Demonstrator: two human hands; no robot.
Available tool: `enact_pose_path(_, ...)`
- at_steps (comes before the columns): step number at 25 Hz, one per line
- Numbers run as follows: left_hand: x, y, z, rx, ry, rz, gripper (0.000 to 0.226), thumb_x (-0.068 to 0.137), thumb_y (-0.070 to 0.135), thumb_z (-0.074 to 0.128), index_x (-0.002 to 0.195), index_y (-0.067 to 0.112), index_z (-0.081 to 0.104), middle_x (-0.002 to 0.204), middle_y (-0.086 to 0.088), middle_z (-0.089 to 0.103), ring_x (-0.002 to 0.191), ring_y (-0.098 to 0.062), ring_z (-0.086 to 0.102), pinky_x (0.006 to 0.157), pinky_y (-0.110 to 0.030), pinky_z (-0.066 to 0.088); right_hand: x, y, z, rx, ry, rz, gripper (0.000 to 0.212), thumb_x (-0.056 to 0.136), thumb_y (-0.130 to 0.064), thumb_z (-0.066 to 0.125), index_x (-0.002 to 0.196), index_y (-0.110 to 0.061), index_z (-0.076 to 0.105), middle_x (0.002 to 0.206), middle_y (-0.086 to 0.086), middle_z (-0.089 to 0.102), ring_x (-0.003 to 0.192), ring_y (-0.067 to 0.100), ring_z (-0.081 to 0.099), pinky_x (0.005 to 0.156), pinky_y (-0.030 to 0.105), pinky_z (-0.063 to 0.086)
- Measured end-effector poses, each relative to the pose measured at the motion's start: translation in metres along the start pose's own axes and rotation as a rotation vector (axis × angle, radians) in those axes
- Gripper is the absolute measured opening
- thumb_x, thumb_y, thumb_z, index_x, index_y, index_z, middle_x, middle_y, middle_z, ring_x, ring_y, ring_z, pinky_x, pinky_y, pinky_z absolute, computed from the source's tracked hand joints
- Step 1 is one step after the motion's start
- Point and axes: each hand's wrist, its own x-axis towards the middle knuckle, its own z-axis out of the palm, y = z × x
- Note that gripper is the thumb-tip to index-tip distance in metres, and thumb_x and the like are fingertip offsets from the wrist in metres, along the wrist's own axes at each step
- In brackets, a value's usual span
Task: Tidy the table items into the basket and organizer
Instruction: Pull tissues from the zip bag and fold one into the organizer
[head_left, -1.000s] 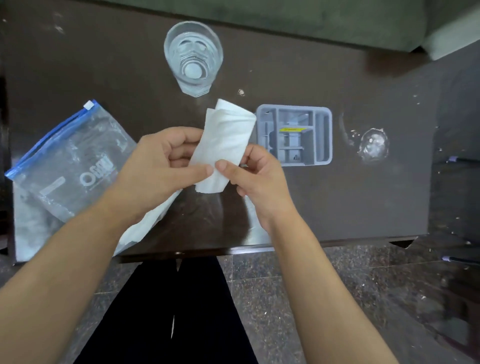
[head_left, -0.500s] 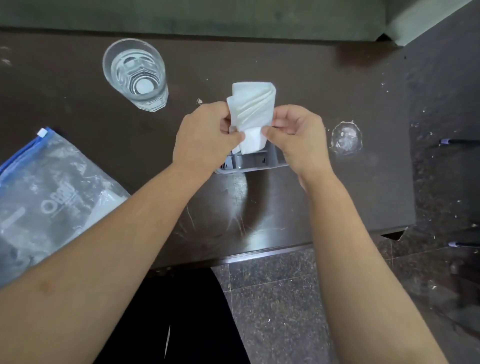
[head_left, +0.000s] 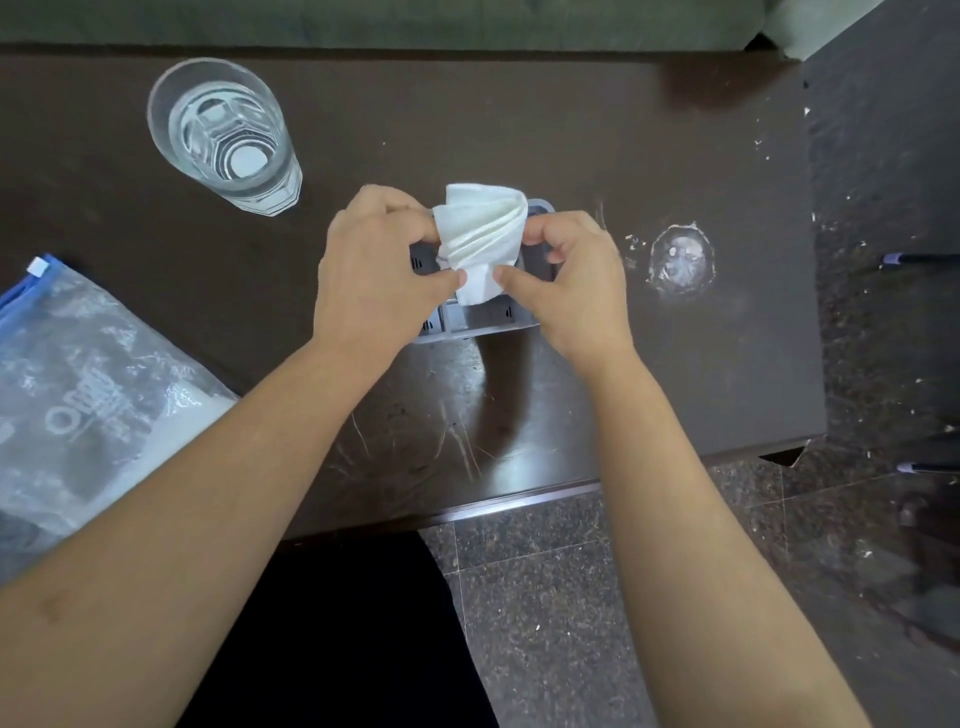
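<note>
Both hands meet over the dark table (head_left: 519, 130), pinching a folded white tissue (head_left: 480, 236) between them: the left hand (head_left: 374, 275) grips its left edge, the right hand (head_left: 571, 280) its right edge, thumbs near the lower corner. Directly beneath the hands sits a grey organizer (head_left: 467, 322), mostly hidden by them. Beyond and to the left of the left hand stands a clear glass (head_left: 223, 137). A zip bag (head_left: 78, 395) lies beside the left forearm. Right of the right hand there is a round whitish mark (head_left: 680, 258).

Dark table (head_left: 519, 130) bears glass (head_left: 224, 137), bag (head_left: 88, 395), organizer (head_left: 470, 327).
</note>
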Motion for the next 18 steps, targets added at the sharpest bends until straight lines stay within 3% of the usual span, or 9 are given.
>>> enact_pose_path(3, -0.003, -0.002, 0.002, -0.031, 0.012, -0.016, 0.032, 0.070, 0.027, 0.079, 0.098, 0.015, 0.070, 0.116, 0.000, 0.053, 0.110, -0.022, 0.051, 0.087, -0.031, 0.044, -0.003, -0.004, 0.001, -0.027, 0.038, 0.011, 0.037, 0.072, -0.025, 0.074, 0.108, -0.029, 0.067, 0.103, -0.008, 0.059, 0.102, 0.018, 0.051, 0.084, 0.031, 0.046)
enact_pose_path(7, -0.001, -0.003, 0.004, -0.003, 0.068, -0.001, 0.024, 0.076, 0.022, 0.074, 0.098, 0.012, 0.070, 0.114, -0.004, 0.058, 0.104, -0.023, 0.054, 0.084, -0.028, 0.045, -0.003, -0.010, 0.010, 0.005, 0.115, 0.030, 0.019, 0.075, -0.021, 0.071, 0.093, -0.026, 0.071, 0.083, -0.008, 0.060, 0.076, 0.013, 0.053, 0.073, 0.030, 0.049)
enact_pose_path(9, 0.002, -0.002, 0.003, -0.008, 0.106, 0.035, 0.019, 0.078, 0.021, 0.071, 0.095, 0.012, 0.070, 0.110, -0.005, 0.060, 0.098, -0.020, 0.056, 0.080, -0.028, 0.047, -0.002, -0.012, 0.010, 0.058, 0.161, 0.024, 0.013, 0.075, -0.019, 0.071, 0.088, -0.024, 0.070, 0.083, -0.005, 0.062, 0.071, 0.010, 0.051, 0.069, 0.028, 0.047)
enact_pose_path(12, 0.006, -0.002, 0.003, -0.014, 0.100, 0.030, 0.018, 0.079, 0.024, 0.070, 0.093, 0.013, 0.070, 0.110, -0.003, 0.059, 0.097, -0.019, 0.054, 0.077, -0.026, 0.043, 0.000, -0.013, 0.005, -0.003, 0.083, -0.019, 0.025, 0.071, -0.023, 0.073, 0.094, -0.029, 0.065, 0.094, -0.010, 0.062, 0.085, 0.013, 0.053, 0.079, 0.031, 0.048)
enact_pose_path(14, 0.005, -0.003, 0.005, -0.014, 0.089, 0.025, 0.018, 0.077, 0.025, 0.071, 0.090, 0.012, 0.069, 0.110, -0.002, 0.058, 0.099, -0.022, 0.054, 0.080, -0.029, 0.044, 0.003, -0.013, 0.004, -0.211, -0.005, -0.085, 0.036, 0.068, -0.027, 0.074, 0.102, -0.027, 0.059, 0.097, -0.012, 0.055, 0.094, 0.017, 0.051, 0.082, 0.039, 0.046)
enact_pose_path(18, 0.002, -0.004, 0.008, 0.005, 0.055, 0.044, 0.018, 0.075, 0.022, 0.072, 0.089, 0.011, 0.069, 0.112, -0.003, 0.057, 0.103, -0.026, 0.050, 0.086, -0.040, 0.046, 0.013, -0.011, 0.008, -0.467, 0.033, -0.127, 0.043, 0.069, -0.027, 0.073, 0.108, -0.024, 0.057, 0.111, -0.005, 0.051, 0.102, 0.021, 0.046, 0.081, 0.035, 0.041)
